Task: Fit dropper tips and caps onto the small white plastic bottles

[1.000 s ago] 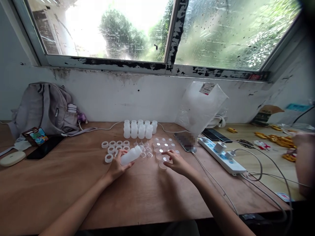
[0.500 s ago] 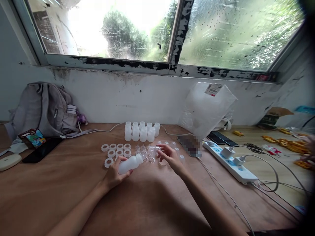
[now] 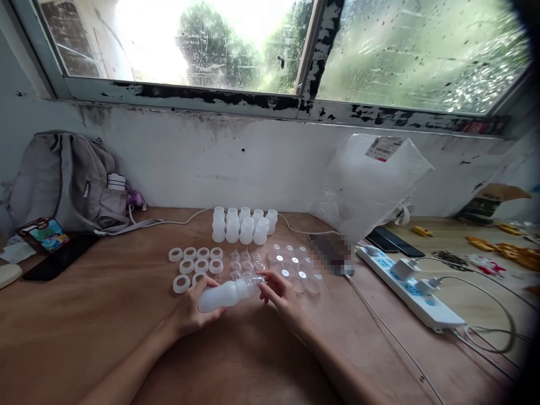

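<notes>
My left hand is wrapped round a frosted white plastic bottle, tilted with its neck toward the right. At the neck, my right hand pinches a clear plastic cap that covers the bottle's mouth; whether it is seated cannot be seen. Just behind the hands lie clear nipple-like pieces, partly hidden by the bottle. Left of them are several white rings. Clear round covers, some with white centres, lie beyond my right hand. More frosted bottles stand in rows at the back.
A pixelated phone lies right of the covers, beside a white power strip with plugs and cables. A large plastic bag leans on the wall. At left are a grey backpack and a black phone.
My right hand has brought the clear cap left and down onto the bottle's neck. The bottle has levelled out slightly. The view has shifted, and the covers on the right are less hidden.
</notes>
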`<action>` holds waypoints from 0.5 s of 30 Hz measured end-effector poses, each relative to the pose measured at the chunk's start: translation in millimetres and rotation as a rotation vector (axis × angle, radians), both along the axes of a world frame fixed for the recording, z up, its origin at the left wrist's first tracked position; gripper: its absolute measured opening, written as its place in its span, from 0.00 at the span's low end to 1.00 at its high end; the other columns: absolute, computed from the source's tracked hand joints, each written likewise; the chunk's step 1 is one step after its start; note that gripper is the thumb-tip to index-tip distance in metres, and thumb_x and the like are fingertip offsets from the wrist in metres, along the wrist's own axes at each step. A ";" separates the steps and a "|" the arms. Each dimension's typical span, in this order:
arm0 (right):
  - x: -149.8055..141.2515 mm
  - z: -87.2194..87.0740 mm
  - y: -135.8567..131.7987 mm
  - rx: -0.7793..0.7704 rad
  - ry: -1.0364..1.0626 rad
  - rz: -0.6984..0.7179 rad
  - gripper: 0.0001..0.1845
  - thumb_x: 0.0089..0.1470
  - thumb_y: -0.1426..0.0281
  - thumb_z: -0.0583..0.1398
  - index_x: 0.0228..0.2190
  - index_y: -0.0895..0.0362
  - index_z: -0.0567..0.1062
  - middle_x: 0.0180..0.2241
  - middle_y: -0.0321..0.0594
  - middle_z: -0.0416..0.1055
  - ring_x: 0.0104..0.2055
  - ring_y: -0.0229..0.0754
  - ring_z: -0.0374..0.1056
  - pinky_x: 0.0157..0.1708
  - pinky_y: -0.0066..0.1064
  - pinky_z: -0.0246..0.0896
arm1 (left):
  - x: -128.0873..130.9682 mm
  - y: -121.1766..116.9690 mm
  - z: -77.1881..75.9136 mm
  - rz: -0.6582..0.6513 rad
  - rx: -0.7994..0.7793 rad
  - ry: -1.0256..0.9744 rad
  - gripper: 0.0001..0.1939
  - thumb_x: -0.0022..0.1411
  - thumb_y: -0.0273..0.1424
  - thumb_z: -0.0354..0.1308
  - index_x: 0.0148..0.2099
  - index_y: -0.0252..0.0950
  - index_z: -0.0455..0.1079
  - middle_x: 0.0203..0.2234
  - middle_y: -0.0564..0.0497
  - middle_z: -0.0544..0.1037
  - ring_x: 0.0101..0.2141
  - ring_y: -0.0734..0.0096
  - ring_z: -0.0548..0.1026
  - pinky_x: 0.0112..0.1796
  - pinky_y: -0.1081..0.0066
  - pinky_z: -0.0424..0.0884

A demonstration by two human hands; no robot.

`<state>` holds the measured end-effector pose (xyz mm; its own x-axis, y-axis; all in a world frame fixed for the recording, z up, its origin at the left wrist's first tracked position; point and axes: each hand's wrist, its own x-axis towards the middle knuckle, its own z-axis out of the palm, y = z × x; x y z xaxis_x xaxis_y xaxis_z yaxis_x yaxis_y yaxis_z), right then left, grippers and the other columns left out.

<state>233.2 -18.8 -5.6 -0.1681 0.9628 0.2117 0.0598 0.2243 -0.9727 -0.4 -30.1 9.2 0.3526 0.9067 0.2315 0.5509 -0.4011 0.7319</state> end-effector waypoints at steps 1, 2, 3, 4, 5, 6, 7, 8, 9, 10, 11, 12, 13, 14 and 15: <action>-0.7 0.3 -0.8 -0.004 -0.008 0.001 0.14 0.48 0.64 0.57 0.36 0.57 0.68 0.26 0.35 0.64 0.23 0.34 0.63 0.20 0.26 0.60 | -0.2 0.3 -0.5 -0.004 -0.002 0.009 0.17 0.46 0.37 0.57 0.38 0.39 0.58 0.33 0.51 0.71 0.30 0.69 0.70 0.31 0.71 0.65; -1.8 0.5 -1.5 -0.008 -0.014 0.002 0.13 0.48 0.64 0.57 0.36 0.56 0.68 0.25 0.35 0.64 0.22 0.34 0.63 0.21 0.26 0.59 | -0.6 0.6 -0.9 -0.010 -0.005 0.016 0.17 0.46 0.37 0.57 0.38 0.39 0.58 0.32 0.52 0.71 0.30 0.69 0.70 0.30 0.71 0.65; -3.1 0.7 -2.2 -0.010 -0.017 0.004 0.13 0.48 0.63 0.57 0.36 0.56 0.68 0.25 0.35 0.64 0.22 0.34 0.63 0.21 0.26 0.59 | -1.0 0.9 -1.2 -0.015 -0.006 0.021 0.17 0.46 0.37 0.57 0.38 0.39 0.58 0.32 0.52 0.71 0.30 0.69 0.70 0.30 0.71 0.65; -4.4 0.8 -2.9 -0.015 -0.017 0.008 0.13 0.48 0.63 0.57 0.36 0.56 0.68 0.24 0.34 0.64 0.21 0.34 0.62 0.21 0.26 0.58 | -1.6 1.2 -1.2 -0.019 -0.007 0.022 0.17 0.46 0.37 0.57 0.38 0.39 0.58 0.32 0.52 0.71 0.29 0.69 0.70 0.30 0.71 0.65; -5.6 0.7 -3.6 -0.024 -0.011 0.017 0.13 0.47 0.63 0.57 0.35 0.56 0.67 0.22 0.33 0.63 0.20 0.34 0.62 0.20 0.25 0.57 | -2.3 1.5 -1.1 -0.023 -0.008 0.020 0.17 0.45 0.37 0.57 0.38 0.39 0.59 0.31 0.52 0.71 0.29 0.69 0.70 0.29 0.72 0.65; -6.6 0.5 -4.3 -0.043 0.002 0.030 0.13 0.47 0.62 0.57 0.34 0.56 0.67 0.20 0.32 0.63 0.19 0.33 0.61 0.18 0.24 0.56 | -3.1 1.7 -0.7 -0.027 -0.009 0.016 0.17 0.45 0.37 0.57 0.38 0.39 0.59 0.31 0.52 0.71 0.29 0.69 0.70 0.29 0.72 0.65; -7.4 0.1 -5.1 -0.070 0.017 0.043 0.13 0.48 0.61 0.56 0.33 0.56 0.66 0.18 0.30 0.62 0.17 0.32 0.59 0.16 0.23 0.53 | -3.8 1.8 -0.2 -0.035 -0.009 0.012 0.17 0.45 0.37 0.57 0.38 0.39 0.59 0.31 0.53 0.71 0.29 0.69 0.70 0.29 0.72 0.65; -7.9 -0.4 -5.9 -0.101 0.031 0.050 0.13 0.49 0.59 0.55 0.31 0.56 0.66 0.16 0.29 0.60 0.15 0.32 0.57 0.14 0.22 0.50 | -4.3 1.6 0.3 -0.049 -0.011 0.009 0.17 0.44 0.37 0.58 0.38 0.39 0.60 0.31 0.53 0.71 0.29 0.69 0.70 0.29 0.72 0.65; -8.3 -0.9 -7.0 -0.129 0.040 0.051 0.14 0.50 0.58 0.53 0.29 0.56 0.66 0.14 0.28 0.58 0.13 0.31 0.54 0.13 0.22 0.46 | -4.4 1.1 0.6 -0.072 -0.014 0.005 0.17 0.44 0.37 0.58 0.38 0.39 0.60 0.30 0.53 0.71 0.29 0.70 0.70 0.29 0.73 0.65; -8.8 -1.4 -8.1 -0.147 0.041 0.044 0.15 0.51 0.57 0.51 0.27 0.56 0.66 0.13 0.28 0.57 0.12 0.30 0.52 0.12 0.22 0.44 | -4.1 0.2 0.7 -0.099 -0.019 0.002 0.17 0.44 0.37 0.58 0.38 0.39 0.60 0.30 0.53 0.71 0.28 0.70 0.70 0.28 0.73 0.65; -9.4 -1.9 -9.4 -0.151 0.030 0.034 0.18 0.52 0.56 0.50 0.25 0.57 0.67 0.13 0.29 0.57 0.12 0.30 0.51 0.12 0.22 0.42 | -3.1 -1.0 0.2 -0.131 -0.024 0.001 0.17 0.44 0.37 0.58 0.37 0.39 0.61 0.30 0.53 0.71 0.28 0.71 0.70 0.28 0.74 0.65; -10.3 -2.4 -10.9 -0.145 0.006 0.028 0.19 0.52 0.56 0.49 0.23 0.57 0.67 0.14 0.30 0.59 0.13 0.30 0.51 0.13 0.23 0.42 | -1.6 -2.5 -0.8 -0.158 -0.027 -0.001 0.17 0.44 0.37 0.59 0.37 0.39 0.61 0.30 0.53 0.71 0.27 0.71 0.70 0.27 0.74 0.64; -11.5 -2.9 -12.5 -0.129 -0.025 0.025 0.20 0.53 0.56 0.48 0.22 0.58 0.68 0.16 0.32 0.60 0.14 0.30 0.52 0.14 0.23 0.43 | 0.4 -4.2 -2.3 -0.175 -0.026 -0.007 0.17 0.43 0.36 0.59 0.37 0.39 0.61 0.29 0.53 0.71 0.26 0.72 0.69 0.26 0.74 0.64; -13.1 -3.5 -14.2 -0.110 -0.056 0.020 0.21 0.53 0.56 0.48 0.20 0.58 0.68 0.17 0.33 0.61 0.16 0.31 0.53 0.15 0.24 0.45 | 2.7 -6.1 -4.3 -0.179 -0.022 -0.016 0.17 0.43 0.36 0.59 0.36 0.39 0.61 0.28 0.53 0.71 0.25 0.73 0.69 0.25 0.75 0.64; -14.8 -4.1 -15.8 -0.091 -0.087 0.015 0.22 0.53 0.57 0.47 0.19 0.58 0.68 0.17 0.33 0.61 0.17 0.32 0.54 0.17 0.24 0.46 | 5.0 -8.0 -6.4 -0.175 -0.016 -0.024 0.17 0.42 0.36 0.60 0.35 0.39 0.60 0.27 0.53 0.71 0.24 0.73 0.68 0.24 0.75 0.63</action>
<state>218.5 -34.7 -9.8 -0.1967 0.9746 0.1071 0.1422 0.1365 -0.9804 4.6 -38.1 2.8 0.4998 0.8357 0.2276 0.4558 -0.4772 0.7513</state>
